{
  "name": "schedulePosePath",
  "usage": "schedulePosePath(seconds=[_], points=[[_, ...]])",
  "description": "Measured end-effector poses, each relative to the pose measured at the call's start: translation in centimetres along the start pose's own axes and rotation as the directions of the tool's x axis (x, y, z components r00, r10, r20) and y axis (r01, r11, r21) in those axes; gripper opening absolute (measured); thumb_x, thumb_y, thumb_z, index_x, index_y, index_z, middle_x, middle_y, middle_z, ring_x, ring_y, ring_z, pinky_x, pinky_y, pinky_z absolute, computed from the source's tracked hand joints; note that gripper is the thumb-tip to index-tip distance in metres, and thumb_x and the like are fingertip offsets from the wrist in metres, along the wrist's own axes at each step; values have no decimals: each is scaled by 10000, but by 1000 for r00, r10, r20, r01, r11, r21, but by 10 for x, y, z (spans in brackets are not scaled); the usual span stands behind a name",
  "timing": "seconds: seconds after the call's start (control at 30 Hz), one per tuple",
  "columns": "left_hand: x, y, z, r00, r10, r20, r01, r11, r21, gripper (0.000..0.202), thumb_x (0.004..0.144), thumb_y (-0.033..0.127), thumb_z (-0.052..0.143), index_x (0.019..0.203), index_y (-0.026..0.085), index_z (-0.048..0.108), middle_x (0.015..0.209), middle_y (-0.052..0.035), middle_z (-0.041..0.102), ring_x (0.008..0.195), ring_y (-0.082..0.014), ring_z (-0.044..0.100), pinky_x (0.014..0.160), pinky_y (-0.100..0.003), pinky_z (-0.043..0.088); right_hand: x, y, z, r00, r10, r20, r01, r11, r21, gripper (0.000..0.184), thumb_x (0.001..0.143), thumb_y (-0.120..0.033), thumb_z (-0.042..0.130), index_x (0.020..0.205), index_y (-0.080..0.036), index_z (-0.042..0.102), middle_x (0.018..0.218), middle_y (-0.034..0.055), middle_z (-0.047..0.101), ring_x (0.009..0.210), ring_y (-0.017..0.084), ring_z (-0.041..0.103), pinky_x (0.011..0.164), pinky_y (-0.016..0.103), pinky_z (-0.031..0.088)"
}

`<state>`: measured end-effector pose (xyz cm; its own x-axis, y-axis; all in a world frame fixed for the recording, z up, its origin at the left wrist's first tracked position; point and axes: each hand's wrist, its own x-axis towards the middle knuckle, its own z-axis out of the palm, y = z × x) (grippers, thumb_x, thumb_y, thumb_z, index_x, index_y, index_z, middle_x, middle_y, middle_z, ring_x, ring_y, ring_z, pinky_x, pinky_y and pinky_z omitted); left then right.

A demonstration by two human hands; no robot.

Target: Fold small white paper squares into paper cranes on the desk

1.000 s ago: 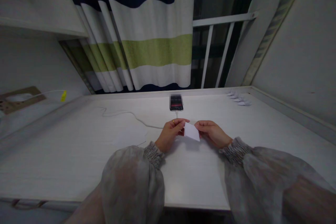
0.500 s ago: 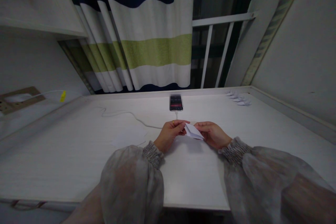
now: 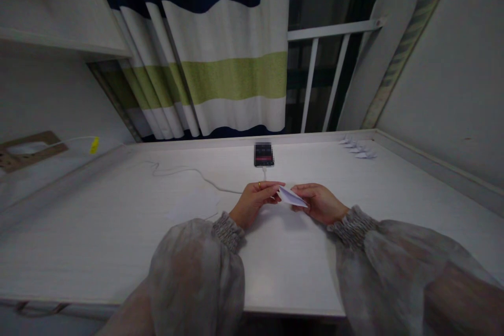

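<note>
A small folded piece of white paper [image 3: 292,197] is held just above the white table [image 3: 118,231], in front of me. My left hand [image 3: 254,200] pinches its left end with thumb and fingers closed; a ring shows on one finger. My right hand [image 3: 319,201] grips the right end, fingers curled under the paper. The sheet now lies almost flat, seen nearly edge on.
A phone [image 3: 263,154] stands behind the hands, with a white cable [image 3: 185,171] running left to a wall socket [image 3: 23,147]. Several small folded paper pieces [image 3: 359,148] lie at the far right corner. A loose white sheet [image 3: 189,209] lies left of my hands. Striped curtain and window rail behind.
The paper has tipped from facing me to lying nearly flat between both hands. The hands stayed in place, with only the fingers shifting.
</note>
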<state>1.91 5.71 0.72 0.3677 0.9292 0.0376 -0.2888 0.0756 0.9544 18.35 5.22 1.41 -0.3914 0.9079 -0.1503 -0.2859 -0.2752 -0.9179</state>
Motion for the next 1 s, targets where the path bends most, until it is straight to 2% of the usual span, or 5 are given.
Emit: schedulePosePath(seconds=[0.43,0.6,0.7,0.83,1.0], points=[[-1,3,2,994,-67,-83,72,995,65,176,568,176,553,690,101,656,615,-31,585,574,-106,522,571,-228,397,0,6,2,997,-72,-16,66,962,-266,203,598,-321,601,541,-152,505,477,-40,468,444,75,402,460,219,321],[1,0,3,985,-30,-169,56,987,152,172,599,201,541,676,103,659,477,14,499,447,-68,414,464,-194,301,-8,5,5,929,-354,110,322,621,-714,258,806,-381,410,763,-162,539,683,12,546,652,132,501,634,274,396],[3,-3,2,981,29,-191,25,961,275,172,617,210,533,650,94,656,503,-1,527,464,-74,408,456,-195,276,-14,4,10,860,-450,242,439,410,-800,296,808,-360,438,1034,-175,482,968,71,543,877,173,507,789,315,399],[4,-7,0,987,84,-138,-27,927,375,195,641,243,529,660,97,657,581,-17,571,526,-89,436,487,-197,299,-16,7,13,813,-498,304,440,182,-879,288,776,-272,498,1041,-162,487,973,91,519,876,186,512,784,333,421],[3,-8,2,993,-23,-115,56,955,292,235,620,263,563,755,93,653,556,5,553,493,-74,422,491,-197,296,-11,7,6,781,-553,288,415,116,-902,194,809,-160,399,870,-159,583,824,68,574,797,169,540,728,301,436]])
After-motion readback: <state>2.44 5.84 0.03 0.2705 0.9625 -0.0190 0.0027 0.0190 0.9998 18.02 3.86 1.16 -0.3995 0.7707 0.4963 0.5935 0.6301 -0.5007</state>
